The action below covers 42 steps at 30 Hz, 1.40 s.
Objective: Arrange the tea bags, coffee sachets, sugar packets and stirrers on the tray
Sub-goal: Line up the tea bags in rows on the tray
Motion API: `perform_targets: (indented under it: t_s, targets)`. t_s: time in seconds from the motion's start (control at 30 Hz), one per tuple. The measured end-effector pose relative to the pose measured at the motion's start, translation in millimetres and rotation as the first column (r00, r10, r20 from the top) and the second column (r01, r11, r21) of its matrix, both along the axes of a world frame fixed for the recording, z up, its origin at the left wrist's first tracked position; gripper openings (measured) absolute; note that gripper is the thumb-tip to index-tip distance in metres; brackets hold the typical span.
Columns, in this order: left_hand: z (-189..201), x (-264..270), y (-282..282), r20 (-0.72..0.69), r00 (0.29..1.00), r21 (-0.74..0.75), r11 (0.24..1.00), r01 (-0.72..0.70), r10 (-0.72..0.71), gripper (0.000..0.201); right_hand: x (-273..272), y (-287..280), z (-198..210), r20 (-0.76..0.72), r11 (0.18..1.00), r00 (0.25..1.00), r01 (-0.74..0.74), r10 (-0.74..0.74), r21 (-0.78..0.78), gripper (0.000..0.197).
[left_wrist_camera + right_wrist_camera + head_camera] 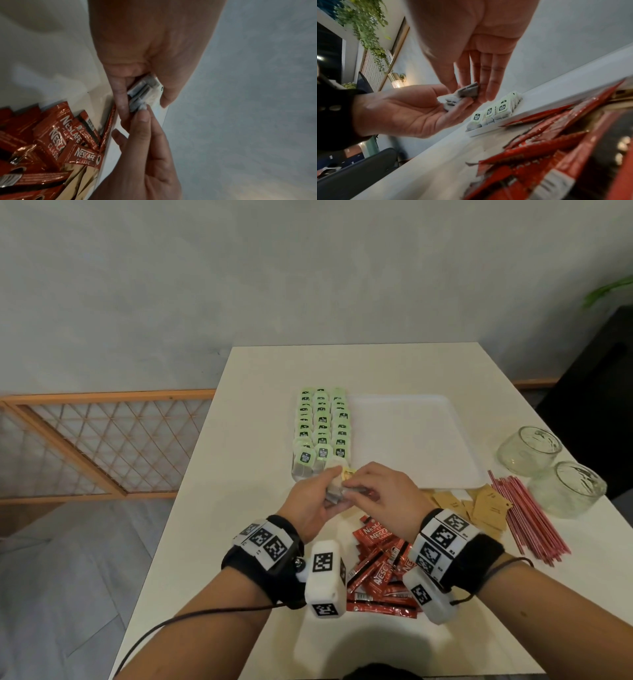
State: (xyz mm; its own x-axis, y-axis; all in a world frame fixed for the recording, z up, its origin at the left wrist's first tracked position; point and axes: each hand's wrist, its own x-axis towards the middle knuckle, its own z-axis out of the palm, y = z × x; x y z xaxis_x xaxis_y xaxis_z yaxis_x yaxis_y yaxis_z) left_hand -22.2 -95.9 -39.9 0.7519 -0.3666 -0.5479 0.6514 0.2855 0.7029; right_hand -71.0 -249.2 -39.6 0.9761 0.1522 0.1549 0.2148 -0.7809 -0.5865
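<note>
On a white bench (260, 412), a white tray (411, 440) carries three rows of green-tagged tea bags (321, 422) along its left side, the rest bare. Red coffee sachets (380, 570), brown sugar packets (486, 505) and red stirrers (524, 515) lie off the tray. The left hand (308, 501) cups a small stack of tea bags (453, 102); the right hand (383, 491) pinches one from it (470, 90). The tea-bag step looks unfinished; next, that bag likely needs laying beside the rows
</note>
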Motion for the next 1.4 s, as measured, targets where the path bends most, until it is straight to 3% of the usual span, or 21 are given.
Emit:
perform_targets:
  t_s: [0.1,0.23,0.33,0.47,0.63,0.77,0.93,1.1,1.27,1.4]
  targets:
    - [-1,0,1,0.063,0.998,0.016,1.0,0.024,-0.025,0.012,3,-3,0,-0.018,1.0,1.0,0.016,-0.016,0.009,0.02]
    - [-3,3,0,0.115,0.993,0.068,0.997,0.034,-0.041,0.017,14,-6,1,-0.042,0.971,0.978,0.207,-0.203,0.117,0.023]
    - [-4,6,-1,0.146,0.986,0.098,0.993,0.068,-0.082,0.019,28,-6,-3,-0.217,0.928,0.935,0.321,-0.28,0.187,0.021]
    - [-4,15,7,0.236,0.961,0.197,0.975,0.099,-0.145,0.023,46,-6,-6,-0.442,0.817,0.875,0.396,-0.198,0.419,0.009]
    - [-2,38,34,0.288,0.956,0.261,0.965,-0.018,-0.06,0.025,63,-16,-13,-0.487,0.856,0.843,0.412,-0.229,0.311,0.008]
    - [3,56,54,0.256,0.966,0.256,0.96,-0.116,0.049,0.016,73,-23,-18,-0.456,0.863,0.827,0.459,-0.328,0.212,0.005]
    - [0,65,60,0.258,0.964,0.311,0.939,-0.145,0.064,0.014,85,-18,-23,-0.446,0.852,0.838,0.456,-0.314,0.257,0.002]
    - [-1,69,53,0.183,0.98,0.188,0.975,-0.117,0.082,0.029,95,-12,-26,-0.441,0.852,0.846,0.446,-0.3,0.276,0.004]
    - [-6,64,45,0.21,0.977,0.181,0.982,-0.058,0.019,0.025,95,-15,-25,-0.338,0.886,0.878,0.419,-0.339,0.198,0.018]
    - [-10,55,32,0.299,0.954,0.209,0.977,-0.048,-0.017,0.024,92,-10,-10,-0.306,0.85,0.906,0.392,-0.291,0.352,0.019]
